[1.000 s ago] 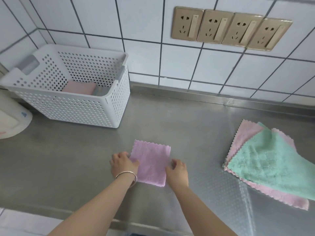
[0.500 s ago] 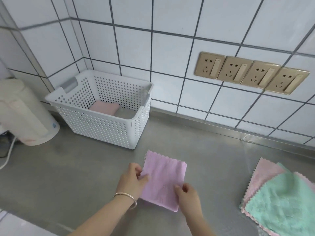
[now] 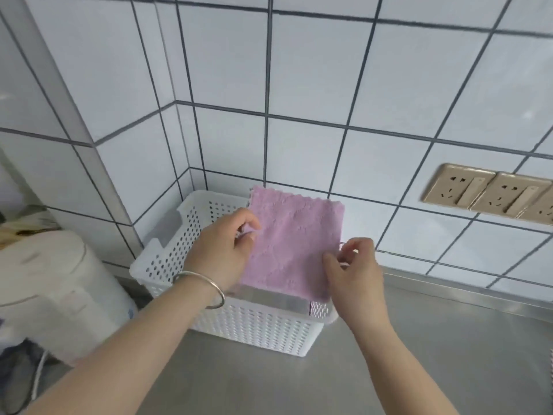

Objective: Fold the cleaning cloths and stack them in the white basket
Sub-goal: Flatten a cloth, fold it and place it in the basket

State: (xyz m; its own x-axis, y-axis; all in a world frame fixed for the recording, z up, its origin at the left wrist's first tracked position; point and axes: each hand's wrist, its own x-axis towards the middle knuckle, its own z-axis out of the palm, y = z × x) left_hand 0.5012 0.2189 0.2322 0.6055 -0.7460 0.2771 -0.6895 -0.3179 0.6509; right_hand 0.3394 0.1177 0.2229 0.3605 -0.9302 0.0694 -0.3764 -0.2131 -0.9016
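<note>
Cloth (image 3: 294,247) now lifted off counter (image 3: 419,354), held above basket (image 3: 254,327). Left hand (image 3: 224,250) pinches left edge; right hand (image 3: 354,271) pinches right edge.

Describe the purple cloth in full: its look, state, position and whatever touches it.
The purple cloth is a folded square of fluffy, quilted-looking microfibre in pale lilac, with zigzag edges visible along its top. It is held flat and tilted above the white basket, covering most of the basket's opening from this view. The left hand pinches its left edge and the right hand pinches its right edge near the lower corner. Whether its underside touches the basket cannot be told.
</note>
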